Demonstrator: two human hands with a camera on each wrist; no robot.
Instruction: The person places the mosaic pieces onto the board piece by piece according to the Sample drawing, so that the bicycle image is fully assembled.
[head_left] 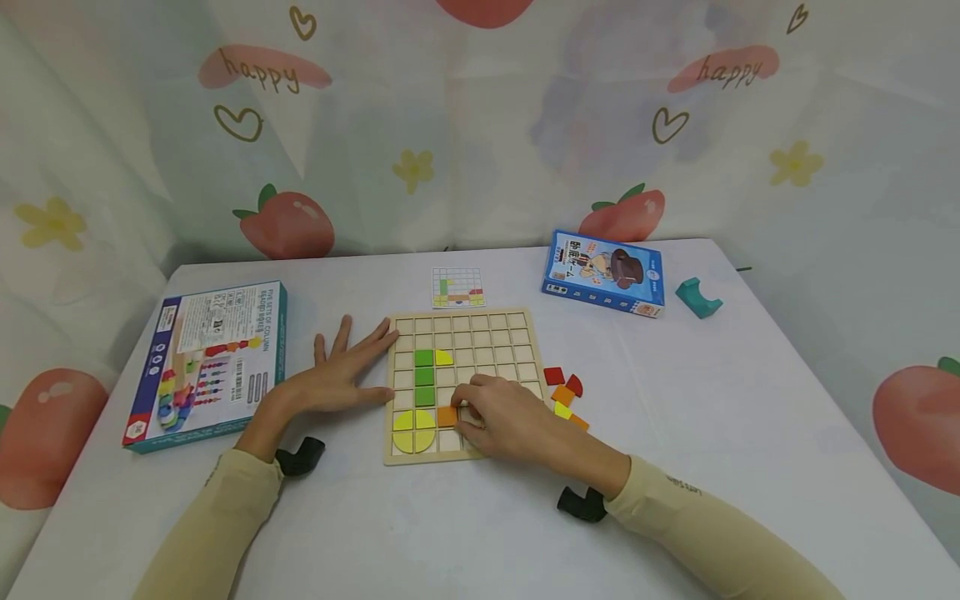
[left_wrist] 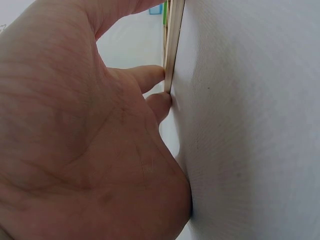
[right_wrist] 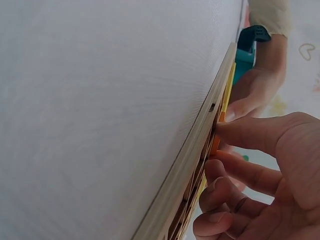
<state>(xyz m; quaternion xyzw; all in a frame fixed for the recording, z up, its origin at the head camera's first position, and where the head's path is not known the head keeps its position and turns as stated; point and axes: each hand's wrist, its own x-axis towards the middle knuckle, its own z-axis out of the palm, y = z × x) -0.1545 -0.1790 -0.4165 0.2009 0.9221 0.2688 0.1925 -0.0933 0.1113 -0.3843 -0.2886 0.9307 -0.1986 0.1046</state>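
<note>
A wooden grid board (head_left: pixel 481 338) lies flat on the white table. Three green square tiles (head_left: pixel 424 377) form a column on it, with a yellow quarter-round tile (head_left: pixel 444 358) beside the top one. Several yellow quarter-round tiles (head_left: pixel 403 441) fill the near left corner. Right of them, an orange square tile (head_left: pixel 447 417) is pinched at its edges by the thumb and index finger of my right hand (head_left: pixel 513 419); the other fingers curl loosely in the right wrist view. My left hand (head_left: pixel 337 377), fingers spread, touches the board's left edge with its fingertips and thumb.
A small pattern card (head_left: pixel 459 287) lies behind the board. Loose red, orange and yellow tiles (head_left: pixel 564 395) are at its right. A large game box (head_left: pixel 217 358) sits left; a blue box (head_left: pixel 603 273) and a teal curved piece (head_left: pixel 699 298) stand at the back right.
</note>
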